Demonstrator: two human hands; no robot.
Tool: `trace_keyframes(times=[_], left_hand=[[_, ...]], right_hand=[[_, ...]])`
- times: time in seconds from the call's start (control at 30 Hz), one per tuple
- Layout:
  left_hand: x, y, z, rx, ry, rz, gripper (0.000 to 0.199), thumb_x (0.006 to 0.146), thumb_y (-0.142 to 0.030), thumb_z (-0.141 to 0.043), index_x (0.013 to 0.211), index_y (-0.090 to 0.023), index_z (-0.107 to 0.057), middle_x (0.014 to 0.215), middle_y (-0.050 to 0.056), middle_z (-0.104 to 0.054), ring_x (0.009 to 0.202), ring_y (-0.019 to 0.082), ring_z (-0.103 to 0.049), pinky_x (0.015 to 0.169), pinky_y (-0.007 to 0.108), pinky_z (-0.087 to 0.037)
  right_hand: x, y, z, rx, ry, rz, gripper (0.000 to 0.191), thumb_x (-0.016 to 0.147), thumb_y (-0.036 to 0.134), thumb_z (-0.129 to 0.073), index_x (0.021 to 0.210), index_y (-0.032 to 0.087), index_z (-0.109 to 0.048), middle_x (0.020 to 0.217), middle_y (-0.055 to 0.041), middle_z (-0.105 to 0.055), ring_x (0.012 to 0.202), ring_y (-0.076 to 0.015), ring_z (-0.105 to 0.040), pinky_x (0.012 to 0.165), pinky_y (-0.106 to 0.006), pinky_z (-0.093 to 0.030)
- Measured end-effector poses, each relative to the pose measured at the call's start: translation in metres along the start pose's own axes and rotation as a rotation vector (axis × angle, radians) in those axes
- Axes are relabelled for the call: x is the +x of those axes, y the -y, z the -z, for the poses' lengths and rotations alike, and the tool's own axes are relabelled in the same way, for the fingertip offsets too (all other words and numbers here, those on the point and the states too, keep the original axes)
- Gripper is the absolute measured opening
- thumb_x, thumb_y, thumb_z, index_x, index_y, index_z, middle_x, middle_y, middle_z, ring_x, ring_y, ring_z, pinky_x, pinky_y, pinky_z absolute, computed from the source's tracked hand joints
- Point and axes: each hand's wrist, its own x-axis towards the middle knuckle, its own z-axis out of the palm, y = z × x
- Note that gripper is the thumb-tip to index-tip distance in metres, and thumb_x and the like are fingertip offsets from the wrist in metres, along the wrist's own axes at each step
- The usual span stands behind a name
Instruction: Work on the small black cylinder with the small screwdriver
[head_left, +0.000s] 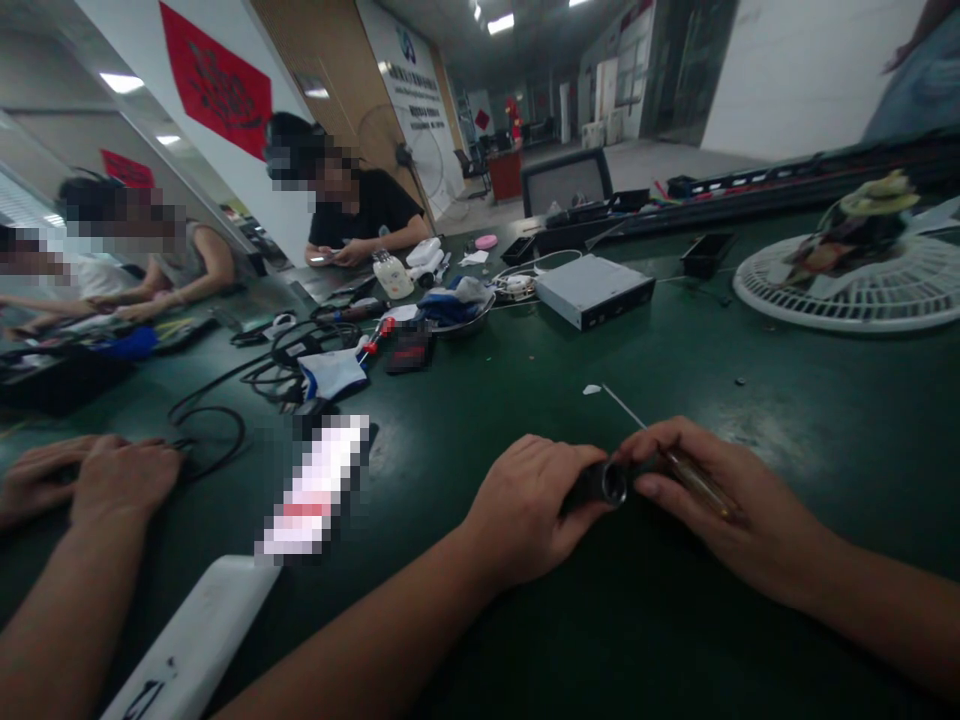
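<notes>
The left hand [525, 512] had its grip closed around one black tube [602, 485]; right of the tube, the right hand [754, 515] had its grip wrapped on one screwdriver [703, 484]. Beyond the tube lay one grey box [589, 284].

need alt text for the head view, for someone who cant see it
The left hand holds a dark cylindrical part and the right hand a screwdriver, above a dark green table. Farther off are a grey metal box, a white round grille and a person in black.
</notes>
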Motion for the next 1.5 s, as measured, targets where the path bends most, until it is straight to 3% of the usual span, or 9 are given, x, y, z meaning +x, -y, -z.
trace_keyframes(times=[0.1,0.2,0.3,0.43,0.7,0.83,1.1,1.3,1.5], left_hand=[[-0.0001,0.0,0.0003,0.019,-0.103,0.132,0.03,0.093,-0.029,-0.063,0.119,-0.018,-0.055,0.106,0.008,-0.07,0.092,0.022,-0.065,0.083,0.04,-0.052],[-0.0004,0.0013,0.0005,0.03,-0.167,0.271,0.029,0.091,-0.026,-0.066,0.117,-0.02,-0.056,0.105,0.007,-0.069,0.092,0.022,-0.064,0.08,0.04,-0.053],[-0.0005,0.0022,0.0004,0.014,-0.177,0.331,0.028,0.089,-0.024,-0.066,0.115,-0.021,-0.056,0.104,0.005,-0.069,0.092,0.022,-0.064,0.077,0.039,-0.053],[-0.0007,0.0022,0.0002,0.014,-0.161,0.261,0.03,0.088,-0.02,-0.067,0.115,-0.02,-0.056,0.106,0.006,-0.069,0.095,0.022,-0.065,0.085,0.042,-0.053],[-0.0011,0.0033,-0.0012,0.031,-0.139,0.122,0.028,0.088,-0.019,-0.066,0.114,-0.019,-0.057,0.108,0.006,-0.071,0.096,0.022,-0.066,0.085,0.04,-0.051],[-0.0009,0.0025,-0.0008,0.043,-0.144,0.131,0.028,0.087,-0.017,-0.065,0.114,-0.019,-0.058,0.107,0.006,-0.071,0.096,0.023,-0.065,0.085,0.041,-0.051],[-0.0006,0.0028,-0.0002,0.032,-0.127,0.123,0.027,0.087,-0.017,-0.066,0.113,-0.019,-0.059,0.104,0.005,-0.071,0.094,0.022,-0.064,0.085,0.041,-0.049],[-0.0005,0.0045,-0.0013,0.061,-0.129,0.116,0.023,0.085,-0.015,-0.066,0.107,-0.018,-0.059,0.098,0.005,-0.07,0.09,0.022,-0.064,0.083,0.04,-0.047],[-0.0004,0.0048,-0.0014,0.075,-0.123,0.106,0.024,0.084,-0.016,-0.068,0.106,-0.019,-0.06,0.099,0.004,-0.07,0.091,0.022,-0.064,0.083,0.039,-0.046]], right_hand=[[-0.0029,-0.0009,0.0039,0.078,-0.07,0.126,0.029,0.104,0.041,-0.043,0.117,0.031,-0.066,0.1,-0.0045,-0.069,0.083,-0.0199,-0.066,0.069,-0.034,-0.052],[-0.0069,-0.0023,0.0079,0.15,-0.087,0.242,0.045,0.105,0.051,-0.031,0.115,0.033,-0.072,0.103,-0.0062,-0.068,0.084,-0.0221,-0.065,0.064,-0.035,-0.049],[-0.0088,-0.0011,0.0092,0.165,-0.051,0.288,0.043,0.105,0.047,-0.033,0.113,0.032,-0.073,0.098,-0.0066,-0.068,0.083,-0.0223,-0.065,0.062,-0.035,-0.048],[-0.0071,0.0025,0.0062,0.119,-0.058,0.244,0.03,0.103,0.029,-0.045,0.115,0.033,-0.071,0.102,-0.005,-0.07,0.089,-0.0217,-0.067,0.07,-0.036,-0.052],[-0.0044,0.0054,0.0049,0.109,-0.033,0.261,0.029,0.099,0.022,-0.051,0.119,0.034,-0.07,0.105,-0.0038,-0.071,0.093,-0.0212,-0.069,0.074,-0.034,-0.054],[-0.0034,0.0071,0.0063,0.167,0.073,0.322,0.03,0.099,0.02,-0.05,0.119,0.03,-0.07,0.101,-0.0045,-0.071,0.095,-0.0217,-0.067,0.078,-0.037,-0.054],[-0.0071,0.0056,0.0039,0.099,-0.061,0.218,0.027,0.101,0.022,-0.047,0.107,0.031,-0.072,0.098,-0.0033,-0.07,0.085,-0.0186,-0.067,0.069,-0.032,-0.051],[-0.0038,0.0066,0.0055,0.148,0.066,0.308,0.027,0.099,0.019,-0.049,0.112,0.027,-0.071,0.099,-0.0051,-0.071,0.092,-0.0215,-0.068,0.077,-0.036,-0.054],[-0.004,0.0054,0.0038,0.07,-0.073,0.274,0.024,0.1,0.019,-0.049,0.1,0.025,-0.072,0.092,-0.003,-0.071,0.08,-0.0154,-0.068,0.067,-0.027,-0.052]])
